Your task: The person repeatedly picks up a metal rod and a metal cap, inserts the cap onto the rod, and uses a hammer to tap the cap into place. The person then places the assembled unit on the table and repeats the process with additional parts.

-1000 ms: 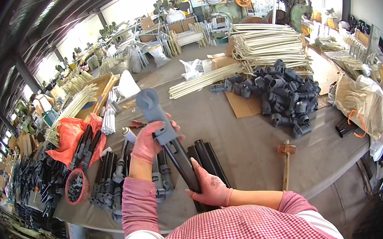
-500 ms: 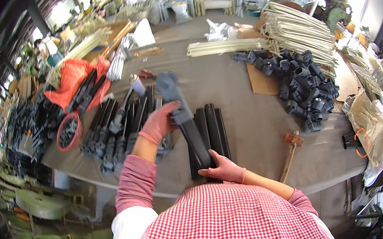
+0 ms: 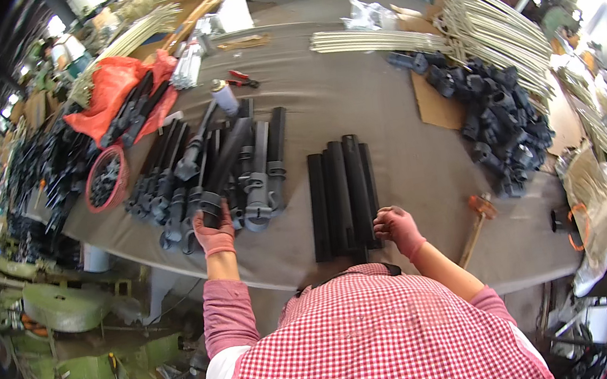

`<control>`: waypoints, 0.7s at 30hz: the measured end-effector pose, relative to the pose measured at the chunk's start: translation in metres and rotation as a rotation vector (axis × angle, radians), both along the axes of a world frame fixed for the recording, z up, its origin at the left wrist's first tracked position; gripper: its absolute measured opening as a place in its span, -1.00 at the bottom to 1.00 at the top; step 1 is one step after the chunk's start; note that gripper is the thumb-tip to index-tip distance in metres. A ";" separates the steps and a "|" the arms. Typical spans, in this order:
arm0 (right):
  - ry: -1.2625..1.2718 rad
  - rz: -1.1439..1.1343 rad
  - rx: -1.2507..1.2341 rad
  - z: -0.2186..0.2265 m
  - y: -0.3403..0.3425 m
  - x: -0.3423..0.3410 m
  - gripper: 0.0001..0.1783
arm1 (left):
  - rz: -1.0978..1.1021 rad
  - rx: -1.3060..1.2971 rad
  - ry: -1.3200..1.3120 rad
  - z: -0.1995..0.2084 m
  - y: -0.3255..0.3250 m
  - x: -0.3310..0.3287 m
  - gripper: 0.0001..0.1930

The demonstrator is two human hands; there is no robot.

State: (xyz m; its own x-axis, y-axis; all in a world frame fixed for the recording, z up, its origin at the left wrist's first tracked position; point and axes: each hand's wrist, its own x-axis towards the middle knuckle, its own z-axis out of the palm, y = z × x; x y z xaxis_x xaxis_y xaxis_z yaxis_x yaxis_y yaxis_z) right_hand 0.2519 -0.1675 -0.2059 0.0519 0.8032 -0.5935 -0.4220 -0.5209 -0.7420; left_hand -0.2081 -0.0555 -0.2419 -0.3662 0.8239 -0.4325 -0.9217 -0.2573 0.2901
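Note:
My left hand is closed around the fitting end of a black tube. That tube slants over a pile of similar tubes with grey fittings on the left part of the table. My right hand has its fingers curled in, beside the lower end of several plain black tubes lying side by side. Whether those fingers hold anything is hidden. Both hands wear pink gloves that leave some fingertips dark or bare.
A mallet lies right of my right hand. Dark plastic fittings are heaped at the right, near pale rods. A pink basket, an orange-red bag, a spray can and red-handled pliers lie left and beyond.
My left hand has carried the tube left from above the plain tubes to the pile. My right hand has let go of its lower end and moved right.

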 end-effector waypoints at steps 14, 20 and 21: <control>-1.364 0.504 0.136 -0.019 0.024 -0.037 0.10 | -0.568 -0.139 0.157 0.021 0.051 0.086 -0.77; -1.177 0.407 -0.112 -0.019 0.059 0.011 0.00 | -0.941 -0.023 0.649 0.051 0.071 0.207 -0.84; -1.208 0.358 -0.082 -0.020 0.054 0.028 -0.10 | -0.957 0.045 0.739 0.050 0.075 0.217 -0.84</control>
State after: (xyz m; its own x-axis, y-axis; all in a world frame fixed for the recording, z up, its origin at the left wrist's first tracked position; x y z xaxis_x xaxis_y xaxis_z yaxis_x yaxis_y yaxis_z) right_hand 0.2797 -0.1137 -0.2264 0.3829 0.8474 -0.3680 0.6749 -0.5286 -0.5149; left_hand 0.0091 0.0198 -0.1918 0.2529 0.9056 -0.3404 -0.3601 0.4147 0.8357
